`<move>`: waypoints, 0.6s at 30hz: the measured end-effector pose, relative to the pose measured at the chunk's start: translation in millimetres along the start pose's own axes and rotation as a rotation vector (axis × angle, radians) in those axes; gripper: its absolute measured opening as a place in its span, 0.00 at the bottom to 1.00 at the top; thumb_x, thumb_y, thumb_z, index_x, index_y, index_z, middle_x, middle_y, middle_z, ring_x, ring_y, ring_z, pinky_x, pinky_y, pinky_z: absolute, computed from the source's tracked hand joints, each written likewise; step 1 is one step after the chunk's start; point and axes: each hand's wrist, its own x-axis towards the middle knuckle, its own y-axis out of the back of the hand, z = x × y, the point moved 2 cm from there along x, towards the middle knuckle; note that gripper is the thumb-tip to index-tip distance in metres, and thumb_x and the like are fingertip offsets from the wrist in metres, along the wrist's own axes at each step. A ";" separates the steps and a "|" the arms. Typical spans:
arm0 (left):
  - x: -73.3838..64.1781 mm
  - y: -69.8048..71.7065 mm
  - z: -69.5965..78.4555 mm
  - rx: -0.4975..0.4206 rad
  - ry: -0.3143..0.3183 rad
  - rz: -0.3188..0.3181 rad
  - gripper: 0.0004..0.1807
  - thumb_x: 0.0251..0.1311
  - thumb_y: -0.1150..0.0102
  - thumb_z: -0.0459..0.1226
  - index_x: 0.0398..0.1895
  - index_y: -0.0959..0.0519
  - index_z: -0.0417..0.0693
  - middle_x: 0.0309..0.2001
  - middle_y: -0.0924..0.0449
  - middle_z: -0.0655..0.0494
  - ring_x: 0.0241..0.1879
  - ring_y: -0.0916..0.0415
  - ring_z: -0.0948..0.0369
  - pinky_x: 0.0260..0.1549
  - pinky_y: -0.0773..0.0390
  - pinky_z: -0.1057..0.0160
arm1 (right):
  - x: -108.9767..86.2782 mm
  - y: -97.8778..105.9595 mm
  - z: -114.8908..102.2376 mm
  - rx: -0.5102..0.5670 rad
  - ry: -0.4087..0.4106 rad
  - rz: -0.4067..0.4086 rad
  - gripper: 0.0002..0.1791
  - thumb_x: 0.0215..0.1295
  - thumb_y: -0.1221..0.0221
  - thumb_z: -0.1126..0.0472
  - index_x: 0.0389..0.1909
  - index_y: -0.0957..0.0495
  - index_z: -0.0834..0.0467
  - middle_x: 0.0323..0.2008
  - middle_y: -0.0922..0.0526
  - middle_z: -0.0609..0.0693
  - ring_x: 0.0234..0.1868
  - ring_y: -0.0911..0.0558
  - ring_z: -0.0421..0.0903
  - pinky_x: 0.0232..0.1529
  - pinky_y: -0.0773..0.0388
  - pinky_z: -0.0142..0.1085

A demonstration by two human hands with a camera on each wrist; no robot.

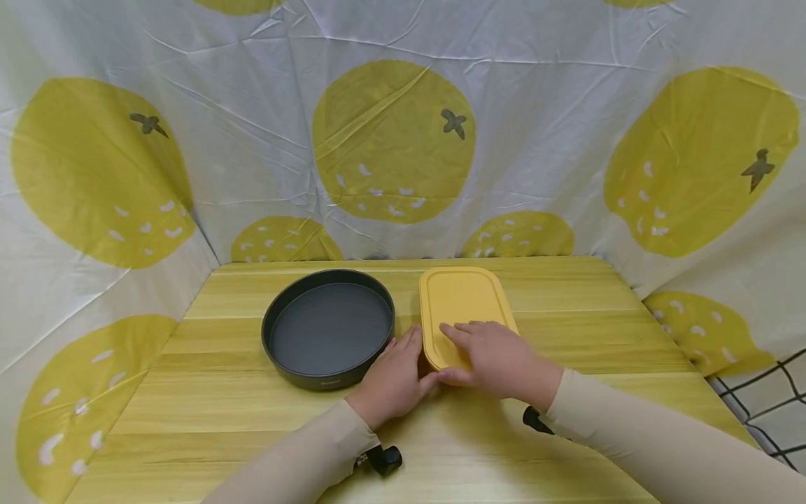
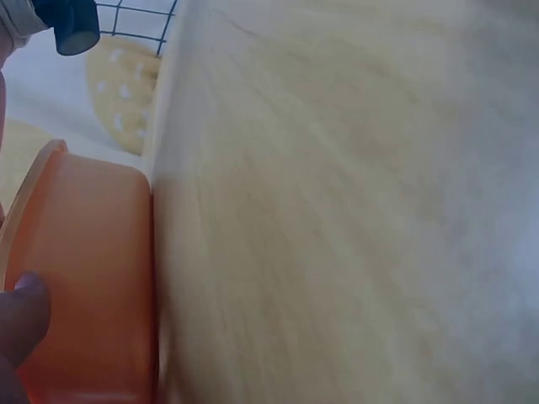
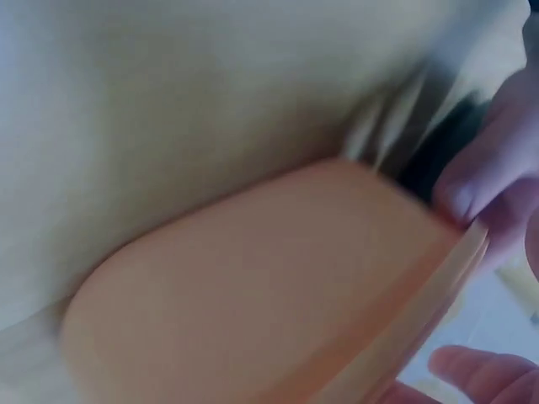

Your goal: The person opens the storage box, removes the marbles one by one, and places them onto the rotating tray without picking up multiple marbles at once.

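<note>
A yellow rectangular food container (image 1: 464, 290) with a grooved lid stands on the table; its side wall (image 2: 97, 269) looks orange in the left wrist view. My left hand (image 1: 393, 378) holds its near left corner, fingers along the left side and thumb on the near end. My right hand (image 1: 500, 357) grips the lid's near part, fingers spread over the top and thumb at the near rim. In the right wrist view the lid's rim (image 3: 404, 328) runs along the container wall, with right-hand fingertips (image 3: 472, 366) beside it. The lid appears seated on the container.
A round dark grey pan (image 1: 327, 332) stands just left of the container, close against my left fingers. The wooden table (image 1: 189, 420) meets a white curtain (image 1: 252, 140) with yellow fruit prints at the back and sides. A black wire grid (image 1: 771, 402) stands at the right.
</note>
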 end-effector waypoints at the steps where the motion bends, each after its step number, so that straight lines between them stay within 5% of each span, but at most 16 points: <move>1: 0.2 -0.3 -0.1 0.002 -0.001 0.001 0.51 0.72 0.40 0.59 0.84 0.47 0.36 0.83 0.43 0.43 0.83 0.45 0.53 0.81 0.42 0.47 | 0.8 -1.1 -4.5 -0.008 0.015 -0.001 0.44 0.70 0.38 0.32 0.74 0.26 0.59 0.63 0.16 0.61 0.64 0.17 0.62 0.66 0.22 0.58; 18: 2.9 -3.3 -3.2 -0.008 -0.021 0.029 0.50 0.72 0.37 0.56 0.83 0.45 0.35 0.82 0.42 0.41 0.83 0.44 0.52 0.80 0.40 0.47 | 11.6 -12.9 -24.1 -0.251 0.155 0.117 0.26 0.69 0.33 0.40 0.49 0.15 0.60 0.40 0.11 0.54 0.38 0.12 0.51 0.43 0.13 0.46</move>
